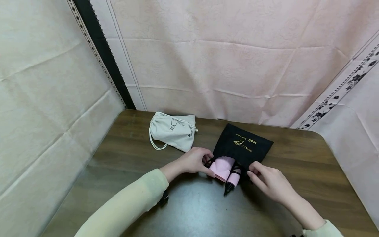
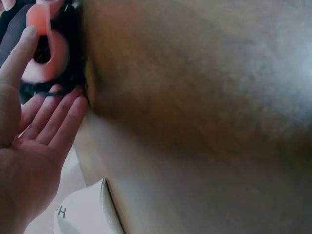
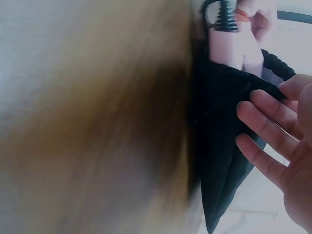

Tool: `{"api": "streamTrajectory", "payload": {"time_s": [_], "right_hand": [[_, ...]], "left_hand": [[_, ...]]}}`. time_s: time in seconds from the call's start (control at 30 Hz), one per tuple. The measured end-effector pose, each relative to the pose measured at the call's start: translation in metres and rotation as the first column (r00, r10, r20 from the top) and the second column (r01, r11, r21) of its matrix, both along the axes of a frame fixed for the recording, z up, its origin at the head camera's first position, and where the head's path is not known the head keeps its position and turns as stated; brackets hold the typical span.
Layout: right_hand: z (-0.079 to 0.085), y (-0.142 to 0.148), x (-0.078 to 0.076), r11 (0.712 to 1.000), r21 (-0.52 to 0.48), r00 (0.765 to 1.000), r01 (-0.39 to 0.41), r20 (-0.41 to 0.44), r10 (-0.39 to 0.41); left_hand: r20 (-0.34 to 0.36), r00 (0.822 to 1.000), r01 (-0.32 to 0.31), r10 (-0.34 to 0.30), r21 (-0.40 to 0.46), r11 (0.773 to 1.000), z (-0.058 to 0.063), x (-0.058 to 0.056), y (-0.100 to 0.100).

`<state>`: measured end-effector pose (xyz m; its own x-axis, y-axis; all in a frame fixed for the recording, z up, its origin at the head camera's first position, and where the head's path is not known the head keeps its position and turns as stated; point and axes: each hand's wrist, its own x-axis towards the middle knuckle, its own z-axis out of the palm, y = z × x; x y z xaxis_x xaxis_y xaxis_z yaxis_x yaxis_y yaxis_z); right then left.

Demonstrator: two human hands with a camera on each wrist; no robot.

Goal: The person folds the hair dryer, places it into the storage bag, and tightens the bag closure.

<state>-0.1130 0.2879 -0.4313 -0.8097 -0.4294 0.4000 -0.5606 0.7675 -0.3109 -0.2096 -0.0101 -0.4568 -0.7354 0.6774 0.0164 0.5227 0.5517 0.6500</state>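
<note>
A pink hair dryer (image 1: pixel 222 166) sticks partly out of the mouth of a black drawstring bag (image 1: pixel 234 142) printed "Hair Dryer"; its other end is hidden inside. Beside the nozzle lies its folded pink handle (image 1: pixel 235 178) with the black cord. My left hand (image 1: pixel 196 161) holds the nozzle end at the left side of the mouth, thumb on the pink nozzle (image 2: pixel 51 56) and fingers along the bag's edge. At the opposite side my right hand (image 1: pixel 267 179) pinches the bag's rim between thumb and forefinger, the other fingers lying against the black cloth (image 3: pixel 224 126).
A white drawstring pouch (image 1: pixel 174 130) with a dryer print lies behind my left hand, near the back edge of the brown wooden table (image 1: pixel 142 168). Pale patterned cloth (image 1: pixel 225 65) hangs behind the table and at both sides.
</note>
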Motion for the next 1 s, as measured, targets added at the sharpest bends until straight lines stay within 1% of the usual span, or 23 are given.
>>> {"api": "streamTrajectory", "payload": {"time_s": [0.07,0.2,0.37,0.43,0.53,0.7,0.77,0.83,0.9,1.0], "right_hand": [[0.002,0.0,-0.002,1.0,-0.005,1.0,0.001,-0.002,-0.001],[0.004,0.001,-0.004,1.0,-0.016,1.0,0.01,0.003,-0.01],[0.004,0.003,-0.004,1.0,-0.019,1.0,0.023,0.006,-0.023],[0.003,0.003,-0.005,0.999,-0.02,1.0,0.025,0.01,-0.025],[0.003,0.005,-0.005,0.999,-0.02,0.999,0.029,0.023,-0.028],[0.002,0.005,-0.005,0.999,-0.018,0.999,0.032,0.032,-0.032],[0.003,0.005,-0.006,1.0,-0.021,0.999,0.023,0.027,-0.023],[0.003,0.004,-0.006,1.0,-0.026,1.0,0.011,0.019,-0.011],[0.003,0.003,-0.006,0.999,-0.033,1.0,-0.001,0.012,0.001],[0.003,0.001,-0.006,0.999,-0.039,1.0,-0.01,0.006,0.01]], "left_hand": [[0.03,0.999,0.035,-0.035,0.012,0.999,0.0,-0.001,-0.002],[0.046,0.995,0.093,-0.093,0.012,0.996,0.0,-0.003,-0.006],[0.066,0.99,0.125,-0.125,0.0,0.992,0.001,-0.004,-0.011],[0.06,0.989,0.133,-0.133,-0.002,0.991,0.001,-0.005,-0.012],[0.054,0.992,0.117,-0.117,0.001,0.993,0.001,-0.007,-0.014],[0.025,0.999,0.029,-0.029,0.006,1.0,0.002,-0.009,-0.009],[-0.001,1.0,0.009,-0.009,0.014,1.0,0.002,-0.01,-0.005],[-0.027,1.0,0.002,-0.001,0.025,1.0,0.003,-0.01,-0.002],[-0.046,0.999,0.009,-0.007,0.031,0.999,0.003,-0.011,0.002],[-0.076,0.997,0.018,-0.017,0.016,1.0,0.004,-0.01,0.005]]}}
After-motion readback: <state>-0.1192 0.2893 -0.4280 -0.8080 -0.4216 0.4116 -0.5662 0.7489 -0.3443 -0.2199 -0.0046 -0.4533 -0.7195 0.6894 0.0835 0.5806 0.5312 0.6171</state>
